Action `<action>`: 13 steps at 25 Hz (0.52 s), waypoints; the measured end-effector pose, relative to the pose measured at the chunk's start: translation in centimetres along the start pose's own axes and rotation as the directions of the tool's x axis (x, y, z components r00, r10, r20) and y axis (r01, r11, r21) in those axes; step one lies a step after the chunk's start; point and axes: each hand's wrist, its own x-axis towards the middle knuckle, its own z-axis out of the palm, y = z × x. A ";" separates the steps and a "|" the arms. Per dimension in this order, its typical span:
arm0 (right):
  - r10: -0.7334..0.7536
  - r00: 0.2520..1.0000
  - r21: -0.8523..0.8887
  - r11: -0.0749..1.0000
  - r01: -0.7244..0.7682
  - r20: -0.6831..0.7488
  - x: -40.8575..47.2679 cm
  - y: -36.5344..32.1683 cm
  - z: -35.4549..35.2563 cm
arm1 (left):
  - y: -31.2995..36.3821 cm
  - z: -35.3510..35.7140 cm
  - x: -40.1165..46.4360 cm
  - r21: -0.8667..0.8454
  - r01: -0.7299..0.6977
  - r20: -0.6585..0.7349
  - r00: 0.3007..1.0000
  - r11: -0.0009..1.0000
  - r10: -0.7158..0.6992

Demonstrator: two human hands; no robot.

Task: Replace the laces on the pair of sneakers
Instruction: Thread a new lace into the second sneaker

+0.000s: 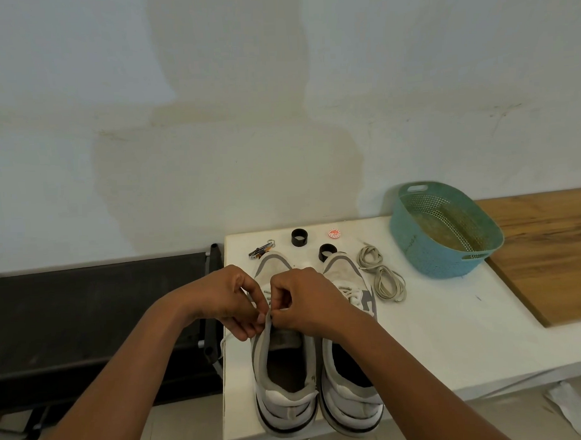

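White table [451, 339], set against a pale wall [213, 123]: holds a pair of grey-and-white sneakers side by side, heels toward the camera, toes toward the wall. Left sneaker [285, 384]: at the table's near left corner, tongue area partly hidden by both hands; a white lace [225, 340] trails from under the left hand over the table's left edge. Right sneaker [351, 392]: touching or just beside the left one, still laced across its upper. Left hand [227, 299]: fingers curled tight, thumb and fingertips pinched at the lace by the upper eyelets of the left sneaker. Right hand [305, 301]: fingers likewise curled closed, pinching at the same spot, fingertips of the two hands meeting; exactly what the right hand holds cannot be told. Beige spare laces [383, 276]: two loose coils on the table just right of the right sneaker's toe. Teal perforated basket [444, 234]: beyond the coils, at the table's far right. Two black rings [299, 237], a small round orange-and-white object [334, 233] and a small metal tool [262, 252]: beyond the toes, near the wall. Wooden board [553, 253]: right of the table.
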 end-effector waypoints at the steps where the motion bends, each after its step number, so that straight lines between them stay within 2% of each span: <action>1: -0.004 1.000 0.017 1.000 0.004 0.001 0.0 -0.1 0.0 | 0.0 0.0 0.0 0.002 -0.001 -0.004 1.000 1.000 0.001; 7: 0.000 1.000 0.097 0.995 -0.003 0.024 0.1 0.0 -0.4 | 0.1 0.2 0.0 0.018 -0.021 -0.023 0.999 1.000 0.022; 11: 0.025 0.999 0.079 0.996 -0.028 0.041 -0.1 -0.2 -0.5 | 0.0 -0.1 0.0 0.019 0.005 -0.024 1.000 1.000 -0.004; 13: 0.021 0.999 0.003 1.000 -0.021 0.044 -0.2 -0.6 -0.6 | 0.1 -0.2 -0.2 0.031 -0.001 -0.031 1.000 1.000 0.002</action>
